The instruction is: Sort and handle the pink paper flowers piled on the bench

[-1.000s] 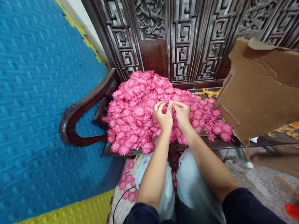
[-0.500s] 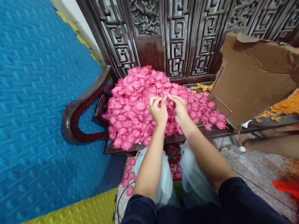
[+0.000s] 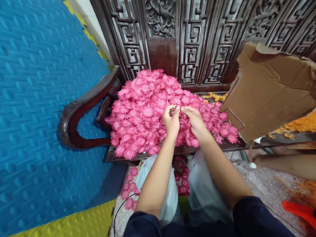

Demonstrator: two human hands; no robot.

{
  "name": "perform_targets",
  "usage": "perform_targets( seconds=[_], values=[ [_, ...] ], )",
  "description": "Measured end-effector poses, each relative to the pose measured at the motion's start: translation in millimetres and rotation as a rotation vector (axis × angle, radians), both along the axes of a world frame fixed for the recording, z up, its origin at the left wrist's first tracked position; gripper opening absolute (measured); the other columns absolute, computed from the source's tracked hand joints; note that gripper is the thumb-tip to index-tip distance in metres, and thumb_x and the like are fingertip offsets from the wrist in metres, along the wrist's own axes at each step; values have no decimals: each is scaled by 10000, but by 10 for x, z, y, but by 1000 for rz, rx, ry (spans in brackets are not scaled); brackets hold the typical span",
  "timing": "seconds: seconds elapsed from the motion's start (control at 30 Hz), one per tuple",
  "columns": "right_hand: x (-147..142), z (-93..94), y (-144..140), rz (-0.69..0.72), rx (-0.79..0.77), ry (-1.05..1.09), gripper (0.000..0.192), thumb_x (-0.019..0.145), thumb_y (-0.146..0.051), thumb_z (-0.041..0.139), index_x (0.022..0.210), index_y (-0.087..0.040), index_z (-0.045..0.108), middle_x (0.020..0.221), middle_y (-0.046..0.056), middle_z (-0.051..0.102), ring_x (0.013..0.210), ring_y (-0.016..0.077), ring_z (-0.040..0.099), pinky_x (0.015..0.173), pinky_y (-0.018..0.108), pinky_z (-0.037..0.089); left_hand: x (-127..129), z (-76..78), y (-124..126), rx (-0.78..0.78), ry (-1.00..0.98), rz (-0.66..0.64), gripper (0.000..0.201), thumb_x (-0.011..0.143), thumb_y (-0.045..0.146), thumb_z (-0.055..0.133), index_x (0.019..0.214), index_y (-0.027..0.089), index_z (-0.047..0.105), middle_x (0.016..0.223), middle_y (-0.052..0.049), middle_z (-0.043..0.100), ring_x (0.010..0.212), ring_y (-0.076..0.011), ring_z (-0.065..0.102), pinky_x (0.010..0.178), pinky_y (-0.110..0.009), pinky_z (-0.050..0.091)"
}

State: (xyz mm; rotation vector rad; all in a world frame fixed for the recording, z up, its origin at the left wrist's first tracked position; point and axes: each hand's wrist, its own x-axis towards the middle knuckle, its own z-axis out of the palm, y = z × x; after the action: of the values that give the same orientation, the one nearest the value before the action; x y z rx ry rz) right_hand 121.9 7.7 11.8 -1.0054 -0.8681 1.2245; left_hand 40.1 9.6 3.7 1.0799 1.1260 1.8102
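Note:
A large heap of pink artificial flowers [image 3: 139, 112] covers the left end of a dark wooden bench [image 3: 228, 146]. Both of my hands are held over the front of this heap, fingertips almost meeting. My left hand [image 3: 172, 122] is pinched closed, thumb against fingers. Facing it, my right hand [image 3: 195, 120] also has its thumb and fingers drawn together. Whatever sits between the fingertips is too small and too close in colour to the flowers to make out.
A curved wooden armrest [image 3: 68, 125] bounds the bench on the left, beside blue matting [image 3: 27, 104]. Torn cardboard [image 3: 275, 87] stands to the right, with orange flowers [image 3: 306, 121] behind it. Another person's leg [image 3: 290, 164] reaches in from the right. Pink flowers [image 3: 129, 187] also lie on the floor.
My hands have shifted slightly down and to the right, and my left fingers are more curled. The camera view has moved a little. The heap looks the same.

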Motion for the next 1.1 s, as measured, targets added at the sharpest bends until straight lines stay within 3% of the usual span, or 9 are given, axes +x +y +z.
perform_targets(
  seconds=[0.13, 0.3, 0.47, 0.6, 0.8, 1.1],
  values=[
    [23, 14, 23, 7, 14, 4, 133, 576, -290, 749, 670, -218, 690, 721, -38, 692, 725, 103, 600, 732, 237, 480, 52, 14, -21, 54, -45, 96, 165, 759, 248, 659, 835, 184, 527, 791, -2, 575, 735, -100, 561, 711, -217, 446],
    [96, 11, 46, -28, 33, -16, 108, 608, -287, 737, 694, -230, 705, 717, -37, 684, 773, 107, 614, 694, 221, 485, 66, 73, -95, 154, 69, 202, 139, 793, 293, 638, 816, 188, 550, 773, 0, 581, 709, -95, 546, 710, -222, 446],
    [136, 24, 40, -19, 38, -1, 110, 619, -276, 727, 722, -235, 726, 756, -30, 710, 781, 111, 628, 721, 234, 495, 30, 82, -93, 194, 303, 115, 102, 802, 268, 632, 762, 179, 658, 767, -17, 643, 753, -121, 577, 751, -255, 459],
    [107, 33, 39, -16, 29, 37, 108, 617, -254, 719, 723, -233, 726, 808, -36, 728, 830, 108, 636, 840, 249, 477, 13, 60, -49, 143, 318, 79, 103, 788, 259, 648, 834, 179, 695, 850, -38, 682, 823, -139, 614, 808, -281, 479],
    [102, 28, 53, -26, -23, 50, 109, 660, -319, 694, 714, -226, 711, 718, -45, 702, 774, 108, 638, 818, 255, 481, -2, 35, -15, 75, 293, 43, 88, 794, 218, 630, 810, 171, 703, 829, -35, 699, 792, -128, 631, 794, -264, 488],
    [92, -13, 52, 49, -48, 131, 131, 649, -270, 716, 768, -218, 708, 843, -19, 734, 973, 132, 647, 960, 275, 452, -8, 1, 5, 35, 272, 20, 64, 757, 221, 664, 779, 173, 699, 808, -26, 691, 781, -133, 628, 786, -264, 481]
  ],
)
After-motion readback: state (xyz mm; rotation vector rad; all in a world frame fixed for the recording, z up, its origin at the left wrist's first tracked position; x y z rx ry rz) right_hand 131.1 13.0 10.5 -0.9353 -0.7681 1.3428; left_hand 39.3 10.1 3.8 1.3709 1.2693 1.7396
